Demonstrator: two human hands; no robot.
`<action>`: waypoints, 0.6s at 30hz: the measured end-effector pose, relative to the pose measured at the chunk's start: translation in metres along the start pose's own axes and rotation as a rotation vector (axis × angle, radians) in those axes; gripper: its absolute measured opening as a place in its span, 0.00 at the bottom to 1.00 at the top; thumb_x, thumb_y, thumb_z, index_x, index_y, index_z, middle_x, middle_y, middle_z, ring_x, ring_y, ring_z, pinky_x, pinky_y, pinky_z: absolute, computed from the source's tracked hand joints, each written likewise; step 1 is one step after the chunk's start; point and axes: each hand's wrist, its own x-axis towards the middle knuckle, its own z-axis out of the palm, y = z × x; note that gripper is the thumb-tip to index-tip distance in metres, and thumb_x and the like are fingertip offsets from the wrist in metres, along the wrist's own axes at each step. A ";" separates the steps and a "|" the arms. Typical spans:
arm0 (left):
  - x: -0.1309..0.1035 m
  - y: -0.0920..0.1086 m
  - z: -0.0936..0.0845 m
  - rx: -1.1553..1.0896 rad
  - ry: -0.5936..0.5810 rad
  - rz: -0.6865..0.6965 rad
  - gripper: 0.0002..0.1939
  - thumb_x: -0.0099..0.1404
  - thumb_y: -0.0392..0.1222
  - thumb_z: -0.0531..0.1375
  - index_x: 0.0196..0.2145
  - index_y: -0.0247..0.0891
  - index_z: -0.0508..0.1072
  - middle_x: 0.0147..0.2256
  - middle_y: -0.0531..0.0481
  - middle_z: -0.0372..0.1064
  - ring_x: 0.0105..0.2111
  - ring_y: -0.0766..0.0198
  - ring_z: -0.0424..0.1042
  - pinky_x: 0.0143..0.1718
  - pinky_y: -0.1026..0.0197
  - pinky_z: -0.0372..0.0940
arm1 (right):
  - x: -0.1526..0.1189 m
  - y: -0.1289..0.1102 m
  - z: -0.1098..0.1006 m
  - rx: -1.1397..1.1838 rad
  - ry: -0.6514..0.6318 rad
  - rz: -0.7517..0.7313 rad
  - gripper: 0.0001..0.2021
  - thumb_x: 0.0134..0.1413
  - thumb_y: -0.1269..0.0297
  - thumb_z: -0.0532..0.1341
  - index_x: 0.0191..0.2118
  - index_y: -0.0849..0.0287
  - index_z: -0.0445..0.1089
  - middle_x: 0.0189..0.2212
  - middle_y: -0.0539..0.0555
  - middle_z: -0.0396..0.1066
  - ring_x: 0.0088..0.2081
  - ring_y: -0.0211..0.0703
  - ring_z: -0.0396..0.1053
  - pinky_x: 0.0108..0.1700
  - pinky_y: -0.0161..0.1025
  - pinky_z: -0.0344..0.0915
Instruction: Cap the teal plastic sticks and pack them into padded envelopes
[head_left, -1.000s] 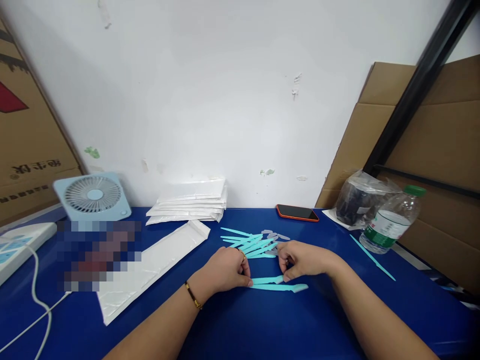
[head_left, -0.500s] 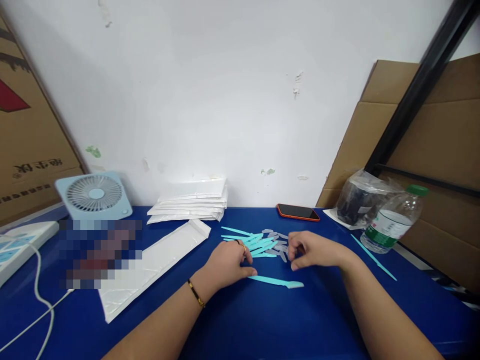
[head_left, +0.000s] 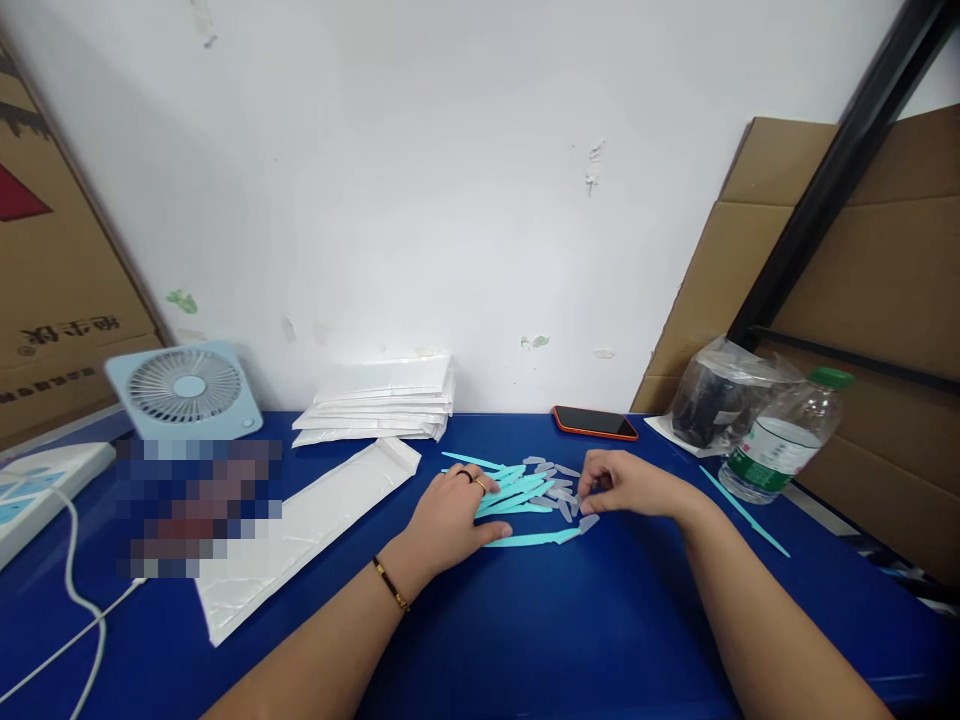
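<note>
My left hand (head_left: 454, 510) reaches over the left side of a pile of turquoise eyebrow razors (head_left: 517, 487). Its thumb rests along the handle of one turquoise eyebrow razor (head_left: 532, 539), which it grips low over the table. That razor's blade end points right, toward a small translucent blade cap (head_left: 589, 523). The cap is at the thumb and fingertips of my right hand (head_left: 626, 483), which are pinched together. Whether cap and blade touch is unclear. Several loose translucent caps (head_left: 561, 493) lie between the pile and my right hand.
A white padded mailer (head_left: 315, 530) lies left, with stacked mailers (head_left: 375, 400) by the wall. A phone (head_left: 596, 422), a water bottle (head_left: 780, 445), a bagged dark container (head_left: 705, 400) and a single razor (head_left: 742, 510) are right. A fan (head_left: 191, 390) and power strip (head_left: 49, 490) stand left.
The gripped razor has shifted away from me and a little left, its blade end tilting up toward my right hand. My right fingers have closed on a cap by its tip.
</note>
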 end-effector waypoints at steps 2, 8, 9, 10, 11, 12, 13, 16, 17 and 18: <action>0.002 -0.003 0.005 0.028 0.041 0.023 0.34 0.59 0.64 0.49 0.57 0.41 0.58 0.58 0.44 0.54 0.57 0.52 0.52 0.54 0.52 0.49 | 0.008 0.002 0.004 -0.004 0.139 -0.057 0.14 0.52 0.55 0.57 0.37 0.58 0.73 0.35 0.54 0.68 0.35 0.42 0.65 0.36 0.36 0.61; -0.004 -0.005 0.017 0.044 -0.092 0.092 0.38 0.62 0.66 0.40 0.61 0.39 0.49 0.61 0.42 0.48 0.61 0.53 0.45 0.59 0.49 0.40 | 0.042 0.006 0.027 -0.182 0.313 -0.189 0.14 0.58 0.63 0.51 0.44 0.57 0.70 0.42 0.57 0.68 0.45 0.46 0.63 0.47 0.43 0.58; -0.007 -0.003 0.016 0.041 -0.091 0.106 0.38 0.61 0.66 0.41 0.61 0.39 0.50 0.61 0.42 0.48 0.60 0.53 0.47 0.59 0.49 0.42 | 0.046 0.006 0.029 -0.221 0.311 -0.188 0.14 0.58 0.64 0.51 0.44 0.57 0.71 0.42 0.57 0.68 0.45 0.46 0.63 0.47 0.43 0.57; -0.010 0.000 0.014 0.037 -0.088 0.122 0.38 0.61 0.66 0.41 0.60 0.39 0.52 0.60 0.42 0.50 0.60 0.52 0.49 0.58 0.50 0.44 | 0.050 0.007 0.031 -0.254 0.303 -0.187 0.14 0.59 0.64 0.51 0.44 0.56 0.71 0.42 0.56 0.69 0.44 0.46 0.63 0.47 0.43 0.57; -0.013 0.004 0.012 0.034 -0.085 0.138 0.38 0.60 0.67 0.42 0.60 0.39 0.54 0.59 0.42 0.52 0.59 0.52 0.51 0.57 0.50 0.46 | 0.054 0.006 0.032 -0.284 0.293 -0.186 0.14 0.58 0.64 0.51 0.43 0.56 0.72 0.41 0.56 0.69 0.43 0.45 0.63 0.46 0.42 0.57; -0.015 0.007 0.010 0.030 -0.081 0.155 0.37 0.60 0.66 0.43 0.59 0.40 0.56 0.58 0.42 0.54 0.58 0.52 0.53 0.56 0.50 0.48 | 0.057 0.006 0.033 -0.311 0.288 -0.181 0.13 0.58 0.64 0.52 0.42 0.55 0.72 0.40 0.55 0.70 0.42 0.44 0.64 0.46 0.42 0.57; -0.015 0.009 0.008 0.024 -0.075 0.167 0.35 0.60 0.66 0.44 0.57 0.41 0.58 0.57 0.43 0.57 0.56 0.52 0.56 0.55 0.51 0.50 | 0.060 0.005 0.032 -0.333 0.284 -0.173 0.12 0.57 0.64 0.53 0.40 0.55 0.73 0.39 0.54 0.71 0.41 0.44 0.64 0.45 0.41 0.57; -0.005 0.009 0.002 0.023 -0.040 0.112 0.24 0.65 0.57 0.44 0.51 0.45 0.66 0.49 0.48 0.66 0.50 0.56 0.63 0.49 0.54 0.56 | 0.067 0.002 0.030 -0.369 0.284 -0.124 0.07 0.52 0.65 0.58 0.32 0.56 0.75 0.34 0.53 0.72 0.38 0.43 0.65 0.44 0.40 0.56; 0.002 0.005 0.001 0.038 -0.017 0.064 0.20 0.66 0.53 0.44 0.48 0.45 0.68 0.47 0.49 0.68 0.48 0.57 0.64 0.47 0.55 0.57 | 0.069 0.001 0.029 -0.374 0.280 -0.109 0.06 0.51 0.66 0.59 0.30 0.56 0.74 0.33 0.52 0.73 0.37 0.43 0.66 0.43 0.39 0.56; 0.010 0.000 0.000 0.065 0.014 0.009 0.17 0.67 0.49 0.46 0.46 0.45 0.69 0.45 0.49 0.69 0.47 0.57 0.65 0.45 0.55 0.58 | 0.071 0.001 0.028 -0.370 0.276 -0.102 0.05 0.49 0.68 0.60 0.28 0.57 0.74 0.32 0.52 0.73 0.37 0.43 0.66 0.42 0.39 0.56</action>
